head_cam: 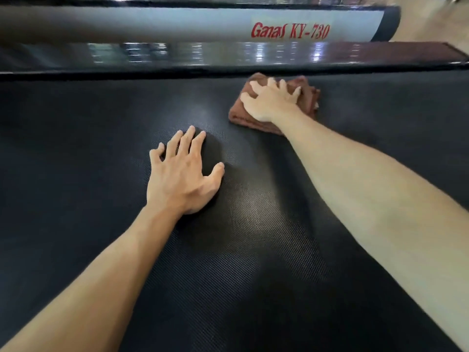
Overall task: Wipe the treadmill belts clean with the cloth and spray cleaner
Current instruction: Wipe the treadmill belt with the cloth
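Belt point(101, 250): black, fine woven texture, fills most of the view from 3 through 6 to 9 o'clock. A soft sheen runs down its middle.

Cloth point(311, 97): brown, folded into a thick pad, lying flat on the belt at about 1 o'clock, close to the belt's far edge.

Right hand point(272, 100): palm down on the cloth, fingers spread and nearly straight, pressing it to the belt; fingertips reach the cloth's far side. The bare forearm runs back toward 4 o'clock.

Left hand point(181, 171): at centre, palm down, flat on bare belt, fingers splayed and relaxed, thumb out toward 3 o'clock, holding nothing. It sits near the cloth but apart from it. The bare forearm runs back toward 7 o'clock.

Side rail point(228, 55): dark, glossy strip along the belt's far edge at 12 o'clock, blurred, with light reflections.

Frame cover point(177, 21): pale grey panel beyond the rail, printed in red "Ganas KY-730", with a black end cap at 1 o'clock.

Floor point(436, 24): tan patch at 2 o'clock, blurred.
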`<state>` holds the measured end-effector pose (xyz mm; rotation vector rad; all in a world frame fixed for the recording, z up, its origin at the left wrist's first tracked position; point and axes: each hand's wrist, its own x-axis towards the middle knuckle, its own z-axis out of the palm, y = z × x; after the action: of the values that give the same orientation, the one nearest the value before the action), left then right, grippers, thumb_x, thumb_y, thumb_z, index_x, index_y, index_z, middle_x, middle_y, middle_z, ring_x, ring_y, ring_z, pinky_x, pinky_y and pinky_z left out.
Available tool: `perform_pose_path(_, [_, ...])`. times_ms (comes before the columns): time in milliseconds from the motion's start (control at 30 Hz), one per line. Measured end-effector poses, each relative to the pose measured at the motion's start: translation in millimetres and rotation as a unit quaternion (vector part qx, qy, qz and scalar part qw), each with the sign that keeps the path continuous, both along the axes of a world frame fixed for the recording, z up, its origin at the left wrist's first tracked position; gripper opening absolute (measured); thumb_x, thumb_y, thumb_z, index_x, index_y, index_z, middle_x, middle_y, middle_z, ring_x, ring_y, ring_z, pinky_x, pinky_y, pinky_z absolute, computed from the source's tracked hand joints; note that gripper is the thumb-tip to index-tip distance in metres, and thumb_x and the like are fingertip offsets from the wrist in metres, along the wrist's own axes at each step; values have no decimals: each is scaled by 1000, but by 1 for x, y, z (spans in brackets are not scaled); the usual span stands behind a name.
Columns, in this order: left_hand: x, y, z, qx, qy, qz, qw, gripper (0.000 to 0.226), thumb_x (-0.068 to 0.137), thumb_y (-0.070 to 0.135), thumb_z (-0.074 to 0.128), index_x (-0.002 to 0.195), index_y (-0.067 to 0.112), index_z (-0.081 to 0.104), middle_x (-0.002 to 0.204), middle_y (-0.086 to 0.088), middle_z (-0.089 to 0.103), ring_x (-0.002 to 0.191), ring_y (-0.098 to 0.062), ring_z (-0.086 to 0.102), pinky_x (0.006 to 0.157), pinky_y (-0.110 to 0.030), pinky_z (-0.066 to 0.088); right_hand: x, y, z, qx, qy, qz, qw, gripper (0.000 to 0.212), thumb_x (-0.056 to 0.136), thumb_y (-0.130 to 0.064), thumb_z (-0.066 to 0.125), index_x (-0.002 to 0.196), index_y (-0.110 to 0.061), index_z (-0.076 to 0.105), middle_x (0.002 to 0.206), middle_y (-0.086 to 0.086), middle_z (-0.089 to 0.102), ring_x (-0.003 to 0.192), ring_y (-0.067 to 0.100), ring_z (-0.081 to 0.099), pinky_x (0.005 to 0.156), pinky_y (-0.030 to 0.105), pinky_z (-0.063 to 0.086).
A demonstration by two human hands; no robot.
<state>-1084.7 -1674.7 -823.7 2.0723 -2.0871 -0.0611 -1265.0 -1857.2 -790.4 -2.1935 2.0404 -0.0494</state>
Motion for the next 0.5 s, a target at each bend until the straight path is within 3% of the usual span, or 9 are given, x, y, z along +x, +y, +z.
perform_pose_path(67, [2, 0, 0, 1, -5, -1, 1000, 88, 85, 69, 17, 161, 25, 20, 171, 5, 10, 157, -16, 5, 122, -47, 10, 10, 28, -3, -4, 2, 87, 996, 66, 100, -67, 26, 161, -43, 27, 174, 5, 12, 159, 34, 5, 123, 68, 0])
perform_pose_path(133, [2, 0, -1, 3, -5, -2, 1000, 87, 85, 69, 17, 161, 25, 20, 171, 5, 10, 157, -16, 5, 122, -47, 10, -12, 54, -11, -16, -1, 110, 994, 66, 100, -68, 28, 161, -46, 23, 174, -1, 8, 160, 28, 2, 125, 64, 3])
perform_pose_path(233, [1, -1, -2, 1, -2, 0, 1000, 88, 85, 69, 16, 161, 25, 19, 171, 4, 10, 157, -16, 5, 123, -48, 9, -54, 43, -8, -11, 5, -2, 1000, 69, 98, -70, 26, 162, -43, 23, 174, 3, 10, 160, 32, 4, 123, 67, 0])
perform_pose_path(333, [1, 0, -2, 0, -2, 1, 1000, 91, 83, 70, 12, 161, 25, 19, 171, 4, 10, 157, -17, 5, 123, -49, 9, -37, 0, 1, 2, -4, -87, 996, 73, 98, -71, 22, 162, -38, 27, 173, 10, 13, 158, 41, 3, 119, 74, -4])
perform_pose_path(500, [2, 0, -1, 3, -2, -6, 1000, 90, 84, 70, 13, 161, 24, 19, 171, 3, 10, 157, -17, 6, 124, -49, 10, 2, 26, -7, -12, -4, 88, 996, 63, 101, -66, 28, 160, -44, 28, 174, 5, 12, 160, 31, 4, 124, 66, 0])
